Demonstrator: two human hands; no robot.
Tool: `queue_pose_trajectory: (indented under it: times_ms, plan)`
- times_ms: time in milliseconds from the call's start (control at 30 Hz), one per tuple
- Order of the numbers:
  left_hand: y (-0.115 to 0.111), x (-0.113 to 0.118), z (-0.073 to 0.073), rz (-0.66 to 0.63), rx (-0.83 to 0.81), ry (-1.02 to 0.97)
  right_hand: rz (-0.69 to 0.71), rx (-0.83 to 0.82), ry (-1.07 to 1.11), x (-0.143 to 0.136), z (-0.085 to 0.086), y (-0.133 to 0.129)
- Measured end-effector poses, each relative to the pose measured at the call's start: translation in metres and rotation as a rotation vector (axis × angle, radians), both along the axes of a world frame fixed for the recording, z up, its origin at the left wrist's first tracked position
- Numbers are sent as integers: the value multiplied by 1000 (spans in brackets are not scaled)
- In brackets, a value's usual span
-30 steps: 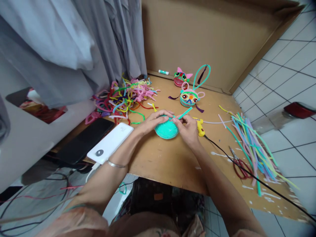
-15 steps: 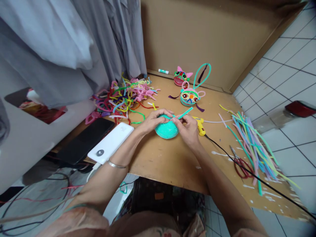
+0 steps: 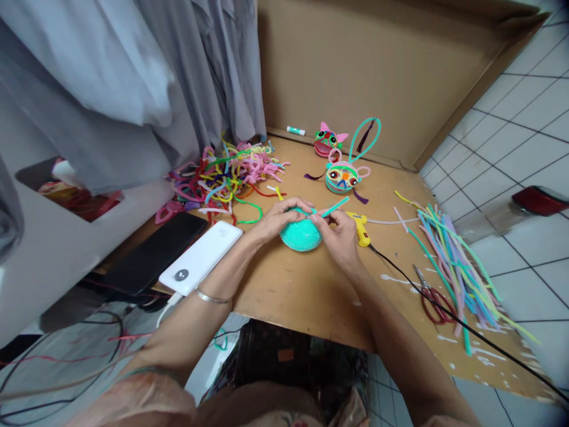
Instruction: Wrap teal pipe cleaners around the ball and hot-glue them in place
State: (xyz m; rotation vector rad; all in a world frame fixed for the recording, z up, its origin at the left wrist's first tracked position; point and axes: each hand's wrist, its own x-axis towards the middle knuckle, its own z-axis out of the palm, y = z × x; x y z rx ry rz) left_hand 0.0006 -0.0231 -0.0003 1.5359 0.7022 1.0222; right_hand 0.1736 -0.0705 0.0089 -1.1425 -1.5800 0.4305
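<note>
A turquoise ball-shaped piece (image 3: 301, 235), its surface ridged like wound pipe cleaner, is between my two hands above the near part of the table. My left hand (image 3: 281, 219) is closed round its left side and top. At its upper right, my right hand (image 3: 336, 232) pinches a turquoise pipe cleaner (image 3: 336, 206), whose free end sticks out up and to the right. Fingers hide the spot where the strip meets the ball. Just right of my right hand lies a yellow hot glue gun (image 3: 361, 228), partly covered by the fingers.
Loose coloured pipe cleaners (image 3: 240, 169) are heaped at back left, straight ones (image 3: 457, 267) at right beside red-handled scissors (image 3: 435, 299). Two decorated animal heads (image 3: 341, 177) stand at the back near a glue stick (image 3: 296, 130). A white power bank (image 3: 202, 255) and black phone (image 3: 155, 252) lie left. A black cord (image 3: 413, 283) crosses the right side.
Both hands keep nearly the same hold on the turquoise ball and strip. The whole view has shifted very slightly; nothing was let go or picked up.
</note>
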Motion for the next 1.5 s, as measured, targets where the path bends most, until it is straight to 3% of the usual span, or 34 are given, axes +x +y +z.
queue_pose_trajectory:
  times_ms: [400, 900, 1300, 1500]
  plan:
    - [0, -3, -2, -15, 15, -41, 42, -33, 21, 1, 2, -3]
    - [-1, -3, -1, -53, 84, -34, 98, -6, -193, 7, 8, -3]
    - [1, -2, -5, 84, 160, 37, 57, -52, -162, 4, 9, -5]
    - [2, -3, -5, 91, 228, 76, 61, -81, -138, 6, 8, -4]
